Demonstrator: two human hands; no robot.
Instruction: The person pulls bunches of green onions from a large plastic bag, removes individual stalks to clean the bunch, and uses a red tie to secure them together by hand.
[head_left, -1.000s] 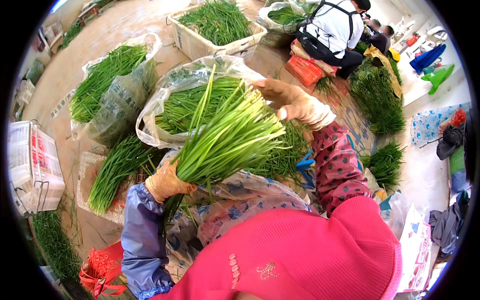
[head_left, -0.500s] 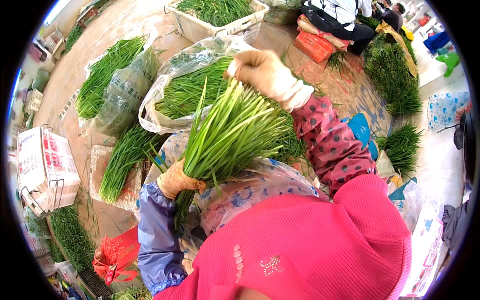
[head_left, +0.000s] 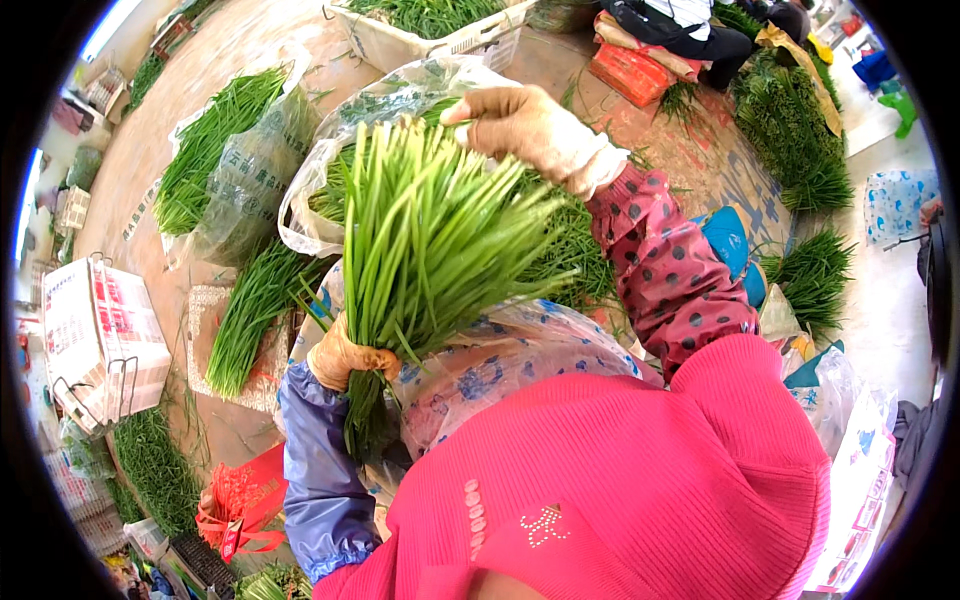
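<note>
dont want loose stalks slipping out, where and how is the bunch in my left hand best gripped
Probably best low on the bunch of green stalks, coming from the left and wrapping around, as the left hand does. It is narrow there, while its pale upper ends fan out near the right hand, where a grip would likely miss some stalks.

A head-worn fisheye camera looks steeply down over the wearer's pink top, left hand and right hand close before it, the floor beyond bending outward to edges where detail seems too squeezed to read.
</note>
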